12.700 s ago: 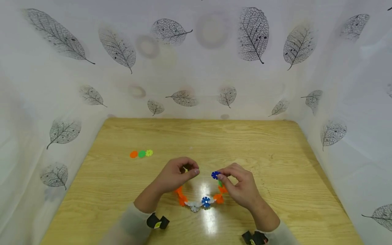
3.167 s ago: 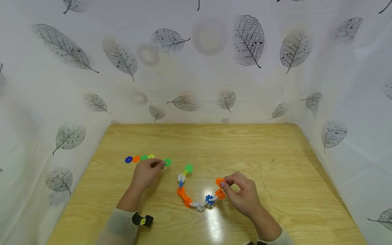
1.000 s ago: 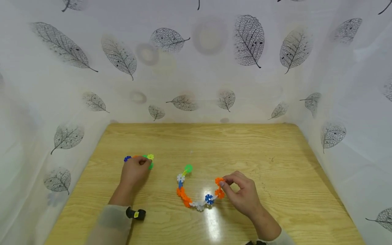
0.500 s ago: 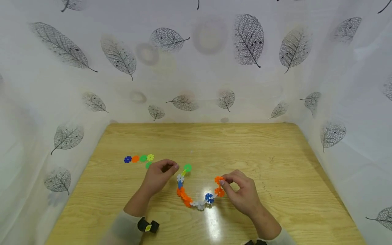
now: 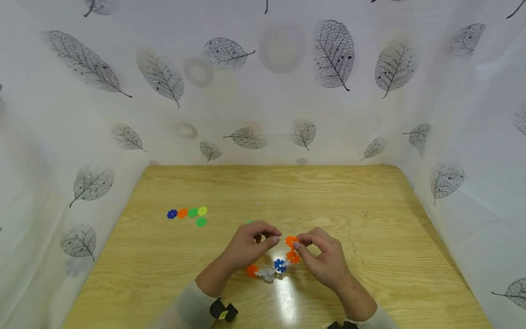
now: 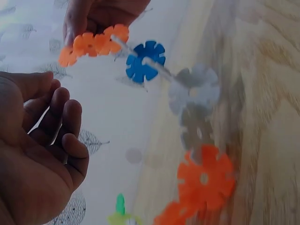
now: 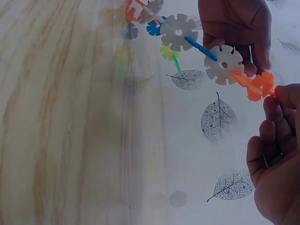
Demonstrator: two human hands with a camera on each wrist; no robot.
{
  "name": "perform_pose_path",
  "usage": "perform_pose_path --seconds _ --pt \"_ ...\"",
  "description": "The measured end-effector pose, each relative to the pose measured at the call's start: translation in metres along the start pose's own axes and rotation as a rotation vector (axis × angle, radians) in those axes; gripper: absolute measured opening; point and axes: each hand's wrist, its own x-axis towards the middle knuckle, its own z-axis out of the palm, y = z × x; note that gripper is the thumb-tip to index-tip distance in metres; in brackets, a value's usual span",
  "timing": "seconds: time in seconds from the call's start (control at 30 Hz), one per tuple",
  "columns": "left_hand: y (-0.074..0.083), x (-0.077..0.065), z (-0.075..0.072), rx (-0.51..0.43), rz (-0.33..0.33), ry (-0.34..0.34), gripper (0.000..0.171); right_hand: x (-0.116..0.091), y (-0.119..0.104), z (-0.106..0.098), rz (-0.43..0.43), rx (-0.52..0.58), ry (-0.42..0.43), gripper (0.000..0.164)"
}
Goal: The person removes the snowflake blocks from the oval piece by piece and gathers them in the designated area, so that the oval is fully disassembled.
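My right hand pinches an orange snowflake disc between thumb and fingers. It ends a curved chain of interlocking plastic snowflake discs: orange, blue, whitish and more orange. Close to that end, my left hand hovers with loosely bent fingers and nothing between them. It covers the chain's left side in the head view; only a sliver of the green end disc peeks out behind it. The left wrist view shows an orange disc lower along the chain, apart from the left fingers.
At the table's left lie loose discs in a row: dark blue, orange, green and yellow. Another green disc sits just below the yellow one. A leaf-patterned curtain surrounds the wooden table.
The dark blue disc once in my right hand lies in the left row. My left hand set a green disc below the yellow one, then came back right toward the chain's orange end.
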Motion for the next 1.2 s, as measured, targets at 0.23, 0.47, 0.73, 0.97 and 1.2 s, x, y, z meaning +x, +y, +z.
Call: perform_pose_path --seconds 0.23,0.47,0.73,0.97,1.2 --pt "0.007 0.007 0.013 0.009 0.05 -0.035 0.009 0.003 -0.002 0.001 -0.028 0.021 0.016 0.025" --pt "0.01 0.007 0.015 -0.026 0.006 -0.015 0.007 -0.001 -0.003 0.002 0.065 -0.01 -0.047 0.031" --pt "0.011 0.006 0.014 -0.077 -0.027 0.026 0.006 -0.007 -0.003 0.009 0.128 -0.04 -0.173 0.044" --pt "0.011 0.006 0.013 -0.053 -0.037 0.045 0.006 -0.006 -0.004 0.013 0.071 -0.018 -0.1 0.04" --pt "0.01 0.005 0.013 -0.049 0.005 0.082 0.005 -0.001 -0.01 0.016 0.02 -0.001 -0.068 0.034"
